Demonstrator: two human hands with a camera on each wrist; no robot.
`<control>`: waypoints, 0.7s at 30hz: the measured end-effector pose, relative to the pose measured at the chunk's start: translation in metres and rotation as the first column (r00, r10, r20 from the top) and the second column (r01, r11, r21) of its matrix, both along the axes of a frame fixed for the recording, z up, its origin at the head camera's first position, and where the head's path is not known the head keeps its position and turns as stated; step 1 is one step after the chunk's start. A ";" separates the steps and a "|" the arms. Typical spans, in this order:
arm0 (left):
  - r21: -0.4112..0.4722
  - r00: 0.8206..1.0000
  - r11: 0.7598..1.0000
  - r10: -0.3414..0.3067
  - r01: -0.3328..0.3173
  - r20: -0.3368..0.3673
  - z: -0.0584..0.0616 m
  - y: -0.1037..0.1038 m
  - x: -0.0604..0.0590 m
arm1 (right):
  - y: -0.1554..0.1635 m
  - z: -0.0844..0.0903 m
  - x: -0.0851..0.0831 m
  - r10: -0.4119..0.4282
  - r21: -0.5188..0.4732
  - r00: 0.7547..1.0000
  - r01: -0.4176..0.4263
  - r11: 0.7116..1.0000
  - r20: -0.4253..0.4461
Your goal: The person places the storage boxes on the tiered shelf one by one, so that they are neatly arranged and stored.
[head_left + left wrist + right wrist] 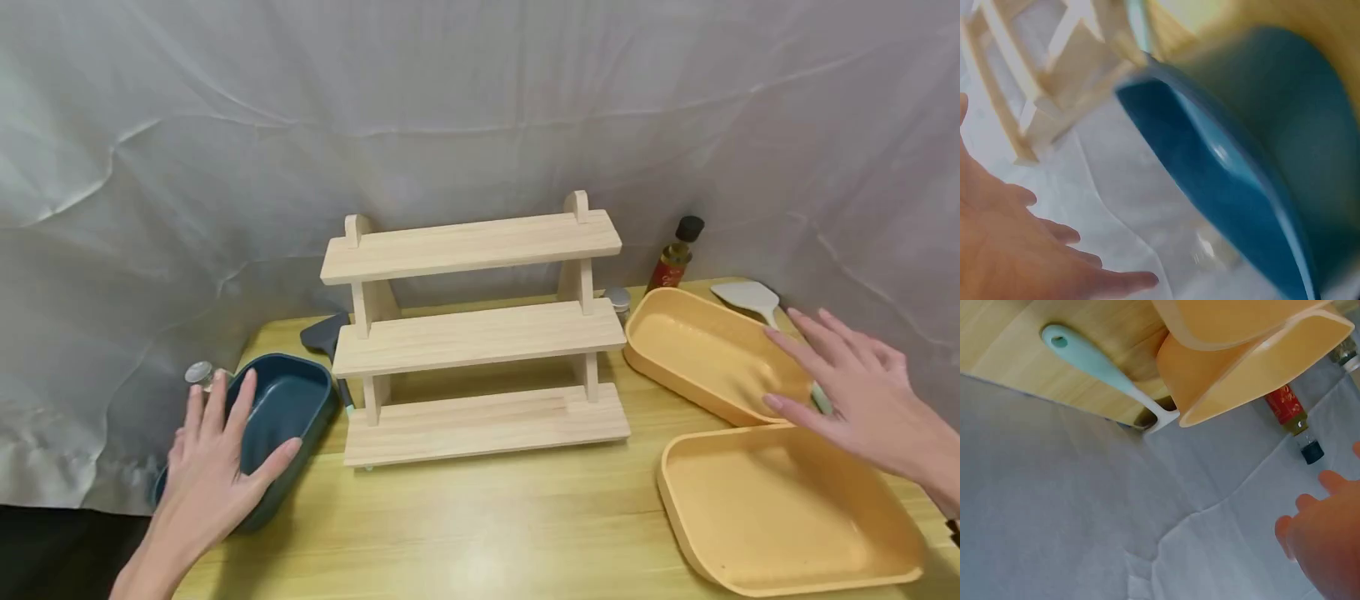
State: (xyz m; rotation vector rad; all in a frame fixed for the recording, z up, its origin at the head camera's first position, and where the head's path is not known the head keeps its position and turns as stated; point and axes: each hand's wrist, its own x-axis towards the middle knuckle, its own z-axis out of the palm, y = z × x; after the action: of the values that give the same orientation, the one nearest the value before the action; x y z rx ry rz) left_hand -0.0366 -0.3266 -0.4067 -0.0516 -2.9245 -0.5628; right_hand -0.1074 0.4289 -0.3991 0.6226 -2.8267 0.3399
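Blue dish (288, 408) sits at the worktop's (480, 517) left end; left hand (213, 467) is spread flat over its near rim, fingers straight, gripping nothing. Dish overhangs the edge a bit, it seems, so a careless push could tip it off. Small glass jar (199, 374) stands just beside the fingertips, easy to knock over. Right hand (847, 387) hovers flat and open over the rear orange tray (697, 350), which leans on the rim of the front orange tray (787, 508); a nudge could make it slide or clatter. Pale spatula (750, 297) lies behind it, oil bottle (675, 254) near the wooden rack (480, 333) — bottle is tall and narrow, topples if the tray gets shoved back.

Left wrist view: blurred. Blue dish (1235, 175) fills the frame, left hand (1016, 250) apart from it with fingers extended; rack (1041, 81) behind. Contact can't be judged here.

Right wrist view: both orange trays (1241, 369) stacked skew, the spatula (1104, 369) handle touching the tray edge, so moving the tray may drag it. Bottle (1291, 415) close by. Right hand (1329, 544) has fingers out, holding nothing.
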 end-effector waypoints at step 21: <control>0.856 0.995 0.509 0.033 -0.094 0.090 0.008 0.073 -0.060 | 0.054 -0.019 -0.018 -0.117 -0.480 0.952 0.245 0.842 0.281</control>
State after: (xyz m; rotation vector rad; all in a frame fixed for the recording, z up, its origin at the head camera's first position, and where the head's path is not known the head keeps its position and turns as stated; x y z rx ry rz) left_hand -0.0966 -0.2532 -0.3985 0.2030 -2.3054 -1.9562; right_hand -0.1256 0.4833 -0.4177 0.2012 -2.7909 1.1507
